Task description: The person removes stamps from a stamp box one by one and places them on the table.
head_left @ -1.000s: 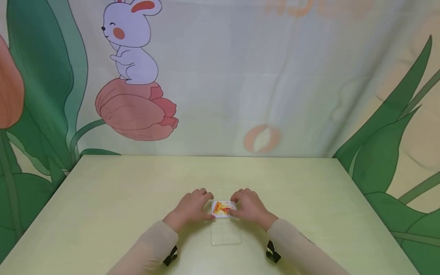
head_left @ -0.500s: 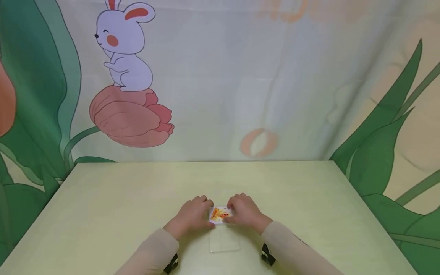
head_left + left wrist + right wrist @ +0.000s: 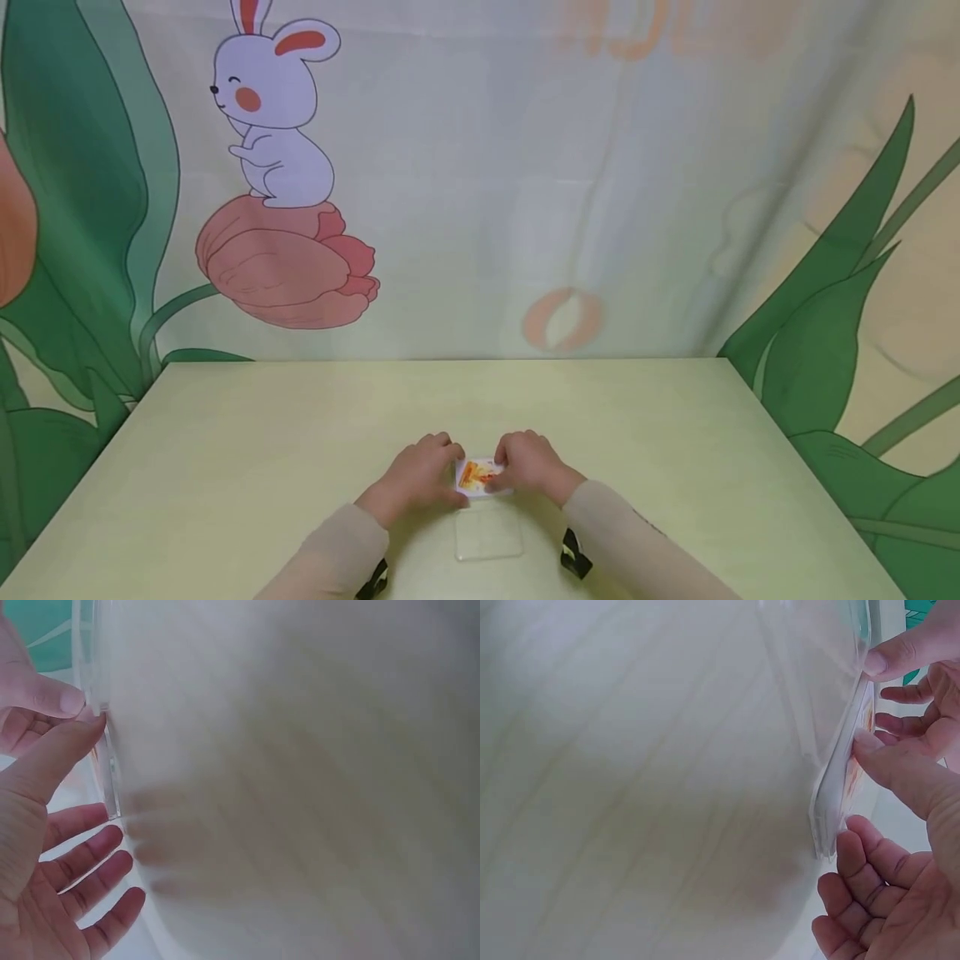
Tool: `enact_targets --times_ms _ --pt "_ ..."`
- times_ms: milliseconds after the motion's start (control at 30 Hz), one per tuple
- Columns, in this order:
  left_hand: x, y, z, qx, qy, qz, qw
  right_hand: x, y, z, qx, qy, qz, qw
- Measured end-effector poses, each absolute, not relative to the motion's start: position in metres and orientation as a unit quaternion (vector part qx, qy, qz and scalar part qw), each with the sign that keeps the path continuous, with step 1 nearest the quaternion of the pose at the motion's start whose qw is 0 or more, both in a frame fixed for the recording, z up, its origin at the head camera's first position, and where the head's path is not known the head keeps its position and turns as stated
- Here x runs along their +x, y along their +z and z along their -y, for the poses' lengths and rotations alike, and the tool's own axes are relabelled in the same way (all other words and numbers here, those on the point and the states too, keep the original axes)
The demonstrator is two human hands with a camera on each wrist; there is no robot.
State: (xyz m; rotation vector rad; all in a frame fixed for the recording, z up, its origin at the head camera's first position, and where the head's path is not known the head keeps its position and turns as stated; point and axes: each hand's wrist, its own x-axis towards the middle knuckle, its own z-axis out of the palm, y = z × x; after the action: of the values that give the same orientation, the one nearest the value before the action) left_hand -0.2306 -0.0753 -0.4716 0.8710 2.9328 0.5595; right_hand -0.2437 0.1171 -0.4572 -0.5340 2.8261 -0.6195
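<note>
A white card (image 3: 472, 476) with an orange and yellow picture lies in a hinged clear plastic case, whose see-through lid (image 3: 488, 535) is folded down toward me on the table. My left hand (image 3: 422, 472) grips the case's left end, thumb at the near edge and forefinger at the far edge. From the right, my right hand (image 3: 534, 467) spans the card and case, its thumb on the near part of the card and its fingertips at the far edge. The right wrist view shows the card's white edge (image 3: 838, 776) bowed slightly within the clear case. The right hand covers the card's right end.
The pale yellow table (image 3: 262, 442) reaches back to a printed cloth (image 3: 450, 167) with a rabbit, tulips and leaves. Black wrist straps (image 3: 576, 554) show under both sleeves.
The right hand has moved slightly left, farther over the card. The left hand keeps its place at the case's left end. The whole head view has shifted slightly with the camera.
</note>
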Motion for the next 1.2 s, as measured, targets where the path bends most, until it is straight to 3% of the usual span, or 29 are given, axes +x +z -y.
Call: enact_targets --times_ms 367,1200 --pt "-0.2295 -0.4761 0.0775 0.293 0.174 -0.94 -0.003 -0.2439 -0.4625 -0.1179 -0.171 -0.225 -0.951 0.13" --pt "-0.2313 -0.4796 0.0793 0.294 0.183 -0.938 -0.013 -0.2414 -0.4598 -0.1158 -0.172 -0.253 -0.944 0.122"
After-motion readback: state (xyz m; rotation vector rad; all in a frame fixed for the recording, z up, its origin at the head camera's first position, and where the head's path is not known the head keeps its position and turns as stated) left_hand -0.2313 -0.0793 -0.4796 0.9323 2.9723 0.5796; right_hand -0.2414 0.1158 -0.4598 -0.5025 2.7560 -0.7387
